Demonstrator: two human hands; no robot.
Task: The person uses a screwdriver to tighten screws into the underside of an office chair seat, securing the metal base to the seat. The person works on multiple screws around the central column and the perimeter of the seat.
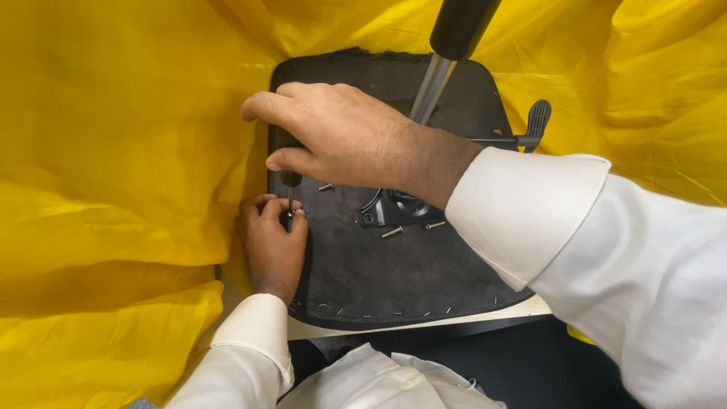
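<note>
Across the lap, an upturned chair seat [394,265] lies with its black fabric underside up, yellow sheet [113,189] bunched around three sides. Right hand [348,140] comes in from the right, fingers closed over the top of a screwdriver [290,189] – handle mostly hidden under the palm, thin shaft pointing down at the seat's left edge. Left hand [273,238] sits just below it, fingertips pinched together around the shaft tip, steadying it where it meets the seat; whatever screw is there is hidden. Progress, judging by what lies about: metal mechanism plate [394,208] sits mid-seat with the gas cylinder [443,60] rising from it and a lever [530,129] sticking out right, and three loose screws [392,232] lie on the fabric near the plate – so fastening looks partway, with several screws not in any hole. Room: left edge is tight, yellow sheet touching the left hand; cylinder stands just behind the right wrist; open fabric toward the stapled near edge, where a pale board rim shows.
</note>
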